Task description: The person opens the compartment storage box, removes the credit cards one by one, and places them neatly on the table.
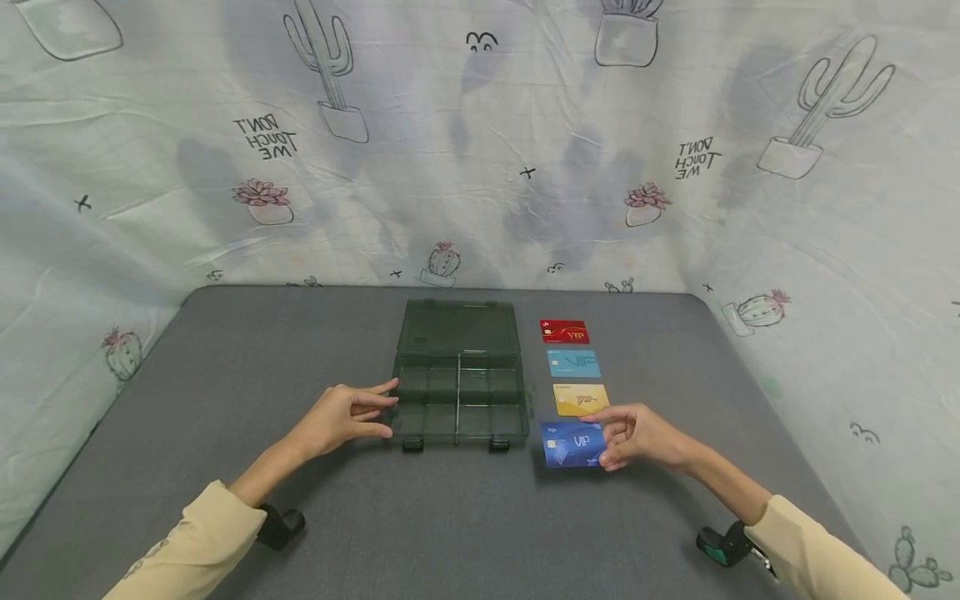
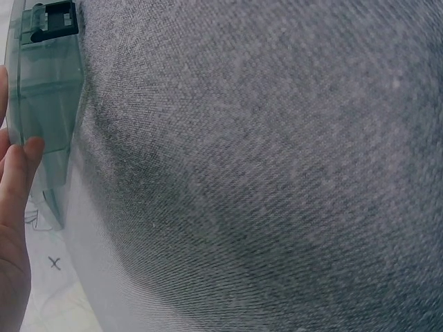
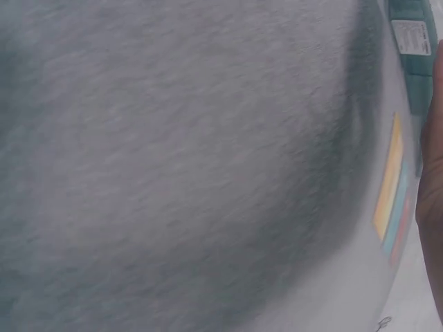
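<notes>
A dark green see-through plastic box (image 1: 458, 398) lies on the table with its lid (image 1: 459, 327) folded back, its compartments bare. My left hand (image 1: 341, 421) is at the box's left side, fingers fairly straight, fingertips against the wall. In the left wrist view, fingertips (image 2: 33, 146) meet the clear side near a black latch (image 2: 55, 22). Between thumb and fingers, my right hand (image 1: 645, 437) pinches a blue VIP card (image 1: 572, 444) by its right edge, right of the box. The right wrist view shows only part of that hand (image 3: 432, 173), with the blue card out of sight.
Beyond the blue card, a yellow card (image 1: 573, 398), a light blue card (image 1: 573, 363) and a red card (image 1: 565, 332) lie in a column on the grey table (image 1: 300, 325). Patterned cloth (image 1: 457, 167) hangs behind and along both sides.
</notes>
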The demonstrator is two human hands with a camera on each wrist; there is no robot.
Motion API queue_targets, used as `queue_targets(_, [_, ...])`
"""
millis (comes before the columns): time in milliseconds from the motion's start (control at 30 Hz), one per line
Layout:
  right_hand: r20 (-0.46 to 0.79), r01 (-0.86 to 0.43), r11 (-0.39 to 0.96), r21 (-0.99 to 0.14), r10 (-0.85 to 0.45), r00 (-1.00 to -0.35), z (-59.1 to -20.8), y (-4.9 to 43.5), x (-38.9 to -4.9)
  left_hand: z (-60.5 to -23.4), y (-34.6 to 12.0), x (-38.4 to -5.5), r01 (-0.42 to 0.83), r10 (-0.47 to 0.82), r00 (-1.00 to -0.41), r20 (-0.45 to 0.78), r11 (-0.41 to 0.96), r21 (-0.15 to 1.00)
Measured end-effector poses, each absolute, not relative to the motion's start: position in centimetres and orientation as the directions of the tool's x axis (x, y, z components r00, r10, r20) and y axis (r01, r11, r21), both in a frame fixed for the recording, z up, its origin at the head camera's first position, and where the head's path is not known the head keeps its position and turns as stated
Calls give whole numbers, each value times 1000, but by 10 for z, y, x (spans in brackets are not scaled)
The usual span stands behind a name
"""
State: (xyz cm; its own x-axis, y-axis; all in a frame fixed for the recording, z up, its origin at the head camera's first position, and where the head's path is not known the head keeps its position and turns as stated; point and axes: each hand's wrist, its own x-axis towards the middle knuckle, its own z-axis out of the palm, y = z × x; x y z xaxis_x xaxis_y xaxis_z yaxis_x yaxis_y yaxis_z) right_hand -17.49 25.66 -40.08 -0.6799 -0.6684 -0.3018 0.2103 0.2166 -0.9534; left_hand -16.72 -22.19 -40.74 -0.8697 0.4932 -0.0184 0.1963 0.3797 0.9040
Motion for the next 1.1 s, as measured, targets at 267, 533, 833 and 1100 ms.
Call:
queue_targets(267, [-286, 248, 154, -957, -663, -692, -408, 282, -162, -408, -221, -169, 184, 504, -863, -18, 348, 919])
queue_targets(533, [-322, 301, 149, -942, -660, -679, -410, 299, -152, -409, -221, -170, 177, 495, -869, -24, 355, 918])
queue_targets(833, [-344, 333, 149, -931, -661, -667, -419, 311, -145, -411, -222, -170, 164, 491, -871, -38, 363, 917])
queue_targets(1100, [-343, 310, 172, -935, -653, -675, -421, 312, -146, -411, -223, -169, 170, 491, -871, -32, 360, 917])
